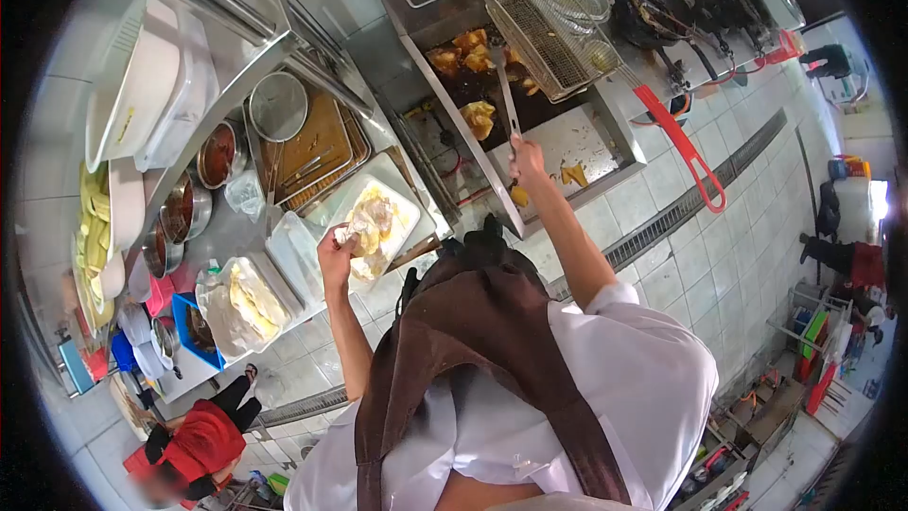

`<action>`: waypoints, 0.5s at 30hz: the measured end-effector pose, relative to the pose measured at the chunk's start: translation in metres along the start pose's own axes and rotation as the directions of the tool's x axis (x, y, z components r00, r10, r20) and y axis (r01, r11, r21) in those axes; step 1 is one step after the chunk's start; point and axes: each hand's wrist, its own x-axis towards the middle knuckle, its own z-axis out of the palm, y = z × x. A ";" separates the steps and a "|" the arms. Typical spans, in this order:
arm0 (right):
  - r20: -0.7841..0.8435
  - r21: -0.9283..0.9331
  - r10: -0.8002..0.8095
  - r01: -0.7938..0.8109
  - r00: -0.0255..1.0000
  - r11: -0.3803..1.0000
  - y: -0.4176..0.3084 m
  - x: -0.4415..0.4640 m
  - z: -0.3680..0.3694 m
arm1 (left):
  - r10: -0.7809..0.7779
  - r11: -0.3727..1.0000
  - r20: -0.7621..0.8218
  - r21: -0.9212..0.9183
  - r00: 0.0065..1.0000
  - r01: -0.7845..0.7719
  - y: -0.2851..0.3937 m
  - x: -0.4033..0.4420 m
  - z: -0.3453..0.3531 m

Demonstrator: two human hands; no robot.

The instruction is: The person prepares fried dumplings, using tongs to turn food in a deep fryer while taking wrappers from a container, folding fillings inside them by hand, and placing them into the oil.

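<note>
My right hand (526, 157) is closed round the handle of long metal tongs (508, 95). Their far end reaches into the dark oil of a steel fryer (528, 212), among browned frying pieces (479, 119). My left hand (336, 254) is over the near side of a white tray (405, 204), its fingers closed on the edge of a pale, batter-coated piece (369, 220). That piece hangs over the tray, and its exact cut cannot be made out. A wire fry basket (534, 38) with a red handle (676, 137) rests across the fryer's right side.
Left of me, a steel counter holds a brown draining tray (307, 147), a sieve (279, 106), sauce pots (219, 153), a container of pale coated food (251, 298) and a blue tray (197, 329). Black pans (653, 8) stand right of the fryer. People in red (194, 443) are farther off.
</note>
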 end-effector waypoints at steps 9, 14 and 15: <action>-0.048 -0.079 0.062 -0.066 0.997 0.995 -0.011 0.046 -0.014 | -0.035 0.999 -0.001 -0.007 0.999 0.035 0.008 -0.001 0.009; -0.069 -0.167 -0.283 0.269 0.957 0.949 0.012 0.051 -0.018 | 0.003 0.999 -0.002 0.039 1.000 -0.003 0.002 0.008 0.003; -0.064 -0.167 -0.284 0.270 0.957 0.948 0.010 0.045 -0.015 | -0.001 1.000 -0.007 -0.012 1.000 0.001 0.002 0.007 0.004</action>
